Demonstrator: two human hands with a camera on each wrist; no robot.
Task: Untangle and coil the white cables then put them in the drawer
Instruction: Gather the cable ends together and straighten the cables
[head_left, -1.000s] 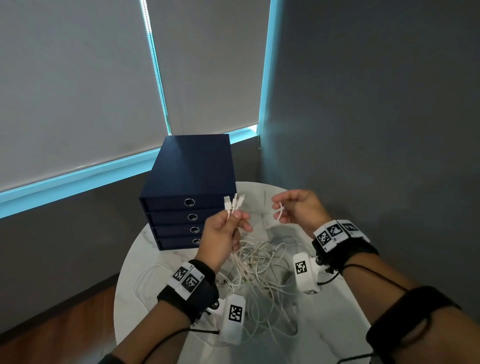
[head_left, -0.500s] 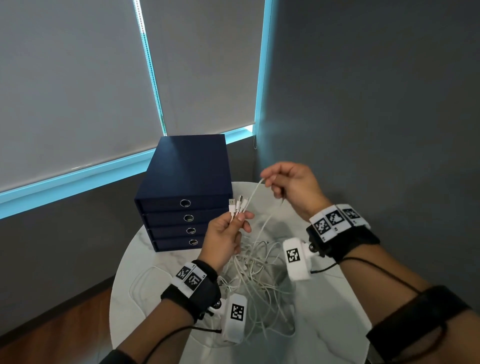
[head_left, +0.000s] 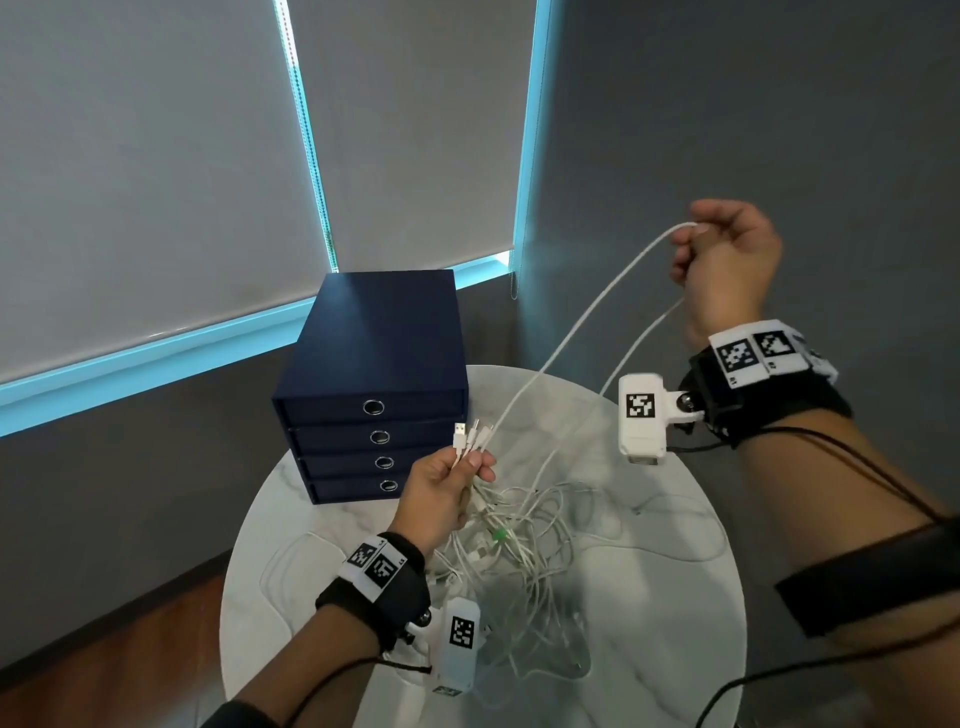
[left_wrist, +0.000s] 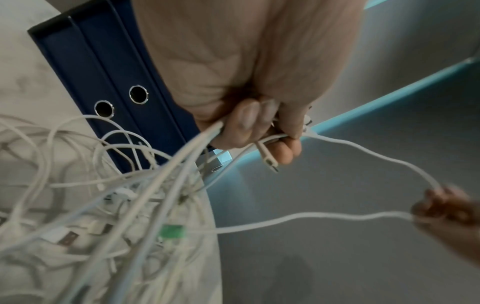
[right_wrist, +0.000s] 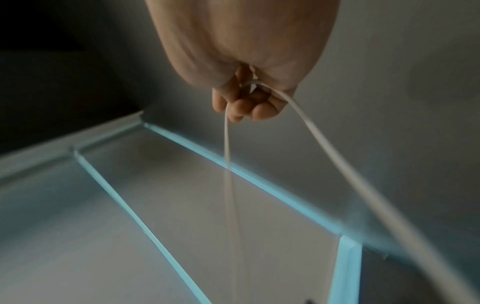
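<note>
A tangle of white cables (head_left: 519, 551) lies on the round marble table (head_left: 670, 613). My left hand (head_left: 441, 488) holds several cable ends (head_left: 470, 439) upright just in front of the drawers; in the left wrist view my left hand (left_wrist: 259, 127) has its fingers curled round the bundle (left_wrist: 182, 164). My right hand (head_left: 727, 260) is raised high at the right and grips one white cable (head_left: 582, 322), which runs in a loop down to the left hand and the tangle. In the right wrist view my right hand (right_wrist: 246, 102) has that white cable (right_wrist: 324, 148) passing through its curled fingers.
A dark blue drawer unit (head_left: 374, 379) with several ring-pull drawers, all closed, stands at the back left of the table. Grey blinds (head_left: 156, 156) and a grey wall (head_left: 779, 104) lie behind. A small green tie (head_left: 500, 535) sits in the tangle.
My right hand has risen up and to the right, drawing one cable out of the tangle. The left hand has stayed in place with the cable ends.
</note>
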